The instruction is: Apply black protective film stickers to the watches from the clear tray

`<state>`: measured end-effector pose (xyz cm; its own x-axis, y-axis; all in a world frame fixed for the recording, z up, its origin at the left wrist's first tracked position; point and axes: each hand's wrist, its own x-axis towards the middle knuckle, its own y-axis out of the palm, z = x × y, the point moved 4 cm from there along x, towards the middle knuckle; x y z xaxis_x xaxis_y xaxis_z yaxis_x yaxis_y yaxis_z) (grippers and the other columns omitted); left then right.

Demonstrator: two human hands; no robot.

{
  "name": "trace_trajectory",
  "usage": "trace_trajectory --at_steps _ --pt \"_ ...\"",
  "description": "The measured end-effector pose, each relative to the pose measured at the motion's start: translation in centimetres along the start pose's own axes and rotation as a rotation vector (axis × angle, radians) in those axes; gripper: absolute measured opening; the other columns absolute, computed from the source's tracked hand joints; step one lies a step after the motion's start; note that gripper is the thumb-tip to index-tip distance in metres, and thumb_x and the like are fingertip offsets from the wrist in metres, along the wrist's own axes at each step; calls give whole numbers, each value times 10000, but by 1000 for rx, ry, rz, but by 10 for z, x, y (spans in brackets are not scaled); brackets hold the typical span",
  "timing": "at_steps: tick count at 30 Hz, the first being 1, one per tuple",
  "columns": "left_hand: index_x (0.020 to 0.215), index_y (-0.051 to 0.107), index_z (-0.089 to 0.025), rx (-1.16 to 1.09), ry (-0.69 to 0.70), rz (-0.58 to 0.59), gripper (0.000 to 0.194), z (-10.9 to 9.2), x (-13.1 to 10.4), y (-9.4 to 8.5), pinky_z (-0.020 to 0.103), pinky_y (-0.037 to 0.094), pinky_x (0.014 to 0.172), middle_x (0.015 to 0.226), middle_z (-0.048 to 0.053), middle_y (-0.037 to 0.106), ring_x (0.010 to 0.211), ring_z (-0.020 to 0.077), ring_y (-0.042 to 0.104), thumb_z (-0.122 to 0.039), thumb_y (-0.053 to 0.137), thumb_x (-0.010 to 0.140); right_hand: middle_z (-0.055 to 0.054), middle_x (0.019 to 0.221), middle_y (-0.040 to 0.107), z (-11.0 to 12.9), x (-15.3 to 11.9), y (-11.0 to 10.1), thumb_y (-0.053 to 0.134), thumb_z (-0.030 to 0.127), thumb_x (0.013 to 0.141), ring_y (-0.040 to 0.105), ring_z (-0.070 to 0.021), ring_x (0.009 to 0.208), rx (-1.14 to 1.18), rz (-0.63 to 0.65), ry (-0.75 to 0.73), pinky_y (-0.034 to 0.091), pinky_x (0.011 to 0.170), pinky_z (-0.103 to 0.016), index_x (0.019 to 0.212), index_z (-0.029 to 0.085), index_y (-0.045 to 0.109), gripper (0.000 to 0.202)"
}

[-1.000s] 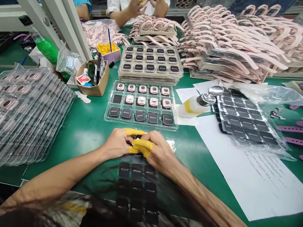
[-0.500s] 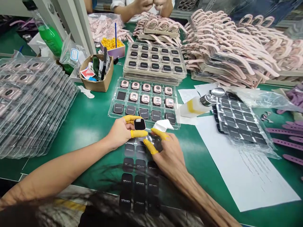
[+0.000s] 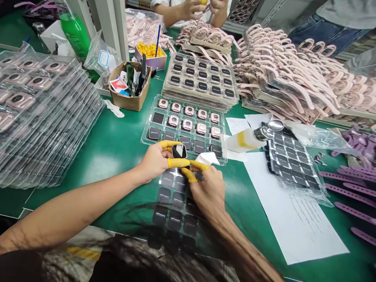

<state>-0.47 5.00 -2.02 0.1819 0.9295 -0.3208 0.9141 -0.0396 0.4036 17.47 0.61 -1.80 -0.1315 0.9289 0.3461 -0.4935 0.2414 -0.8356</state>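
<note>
My left hand (image 3: 155, 159), with yellow finger cots on thumb and finger, grips a smartwatch body (image 3: 179, 151) with its glossy black screen up. Close by on the right is my right hand (image 3: 210, 186), its cotted thumb and forefinger drawn together near my left thumb. What they pinch is too hidden to name. Beneath both hands lies a clear sheet of black square stickers (image 3: 178, 199) lettered "HiFuture". Just beyond is a clear plastic tray (image 3: 146, 132) with pink-rimmed watch bodies in the back rows and black-faced ones in front. A crumpled white wipe (image 3: 207, 158) touches its front edge.
A pump bottle (image 3: 241, 141), papers (image 3: 282, 196) and more sticker sheets (image 3: 293, 156) lie right. Stacked trays (image 3: 58, 117) rise left, near a cardboard box (image 3: 132, 102). Behind are another tray stack (image 3: 199, 98), pink straps (image 3: 282, 74) and a person's hands (image 3: 194, 8).
My right thumb and forefinger have come closer together and nearer my left thumb. The watch body in my left hand has tilted slightly. The whole view has shifted a little.
</note>
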Motion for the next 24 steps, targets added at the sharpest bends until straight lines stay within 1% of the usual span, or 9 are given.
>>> trace_trajectory --at_steps 3,6,9,13,16,17,20,22,24 --pt "1088 773 -148 7 1 -15 697 -1 -1 0 283 495 705 818 7 702 687 91 545 -105 1035 444 -83 899 811 8 -2 -6 597 197 979 703 -276 832 -101 -89 -126 443 736 -413 924 239 709 131" --pt "1069 758 -140 8 -24 -16 713 -1 -2 2 268 490 690 787 -10 689 669 79 532 -90 1038 416 -64 937 836 18 -6 -6 558 63 959 761 -276 969 -237 -129 -293 483 846 -441 1007 226 716 233" --pt "1098 734 -142 36 -34 -6 737 2 -3 4 265 519 713 803 2 720 713 102 609 -122 1043 429 -76 1107 842 21 -12 0 518 8 961 780 -263 1093 -282 -105 -410 522 1018 -495 1113 230 691 320" --pt "1163 719 -151 151 10 16 744 9 -3 2 282 560 754 926 48 779 816 154 705 -197 1035 491 -106 1342 761 9 -25 -7 498 19 952 709 -312 1295 -58 23 -442 519 1148 -655 1109 260 686 344" --pt "1210 722 -164 261 49 34 696 10 -3 1 308 580 800 935 54 797 852 183 737 -255 999 579 -47 1582 577 -5 -28 -32 605 138 948 471 -369 1539 262 120 -287 493 1173 -712 1008 328 717 228" --pt "1226 726 -169 323 64 37 677 9 -3 1 320 583 810 906 48 798 855 196 745 -281 982 609 -35 1569 576 -10 -25 -43 647 189 943 489 -368 1523 383 99 -184 514 1157 -690 989 348 722 182" --pt "1237 754 -179 538 111 76 612 4 -8 4 334 578 827 844 30 799 876 231 759 -334 936 674 -41 1151 743 -20 -8 -57 755 333 908 731 -289 1094 696 88 189 634 946 -519 945 360 731 52" --pt "1240 768 -179 633 144 126 577 0 -11 8 320 567 840 858 22 812 893 231 764 -308 911 695 -18 901 741 -18 8 -47 859 423 813 717 -226 845 843 220 384 629 794 -398 888 323 752 166" --pt "1268 765 -172 683 161 159 585 -3 -14 11 306 562 855 867 12 822 884 216 763 -266 895 705 -17 854 751 -14 22 -31 962 466 661 700 -200 805 968 309 520 605 764 -340 857 279 772 331"
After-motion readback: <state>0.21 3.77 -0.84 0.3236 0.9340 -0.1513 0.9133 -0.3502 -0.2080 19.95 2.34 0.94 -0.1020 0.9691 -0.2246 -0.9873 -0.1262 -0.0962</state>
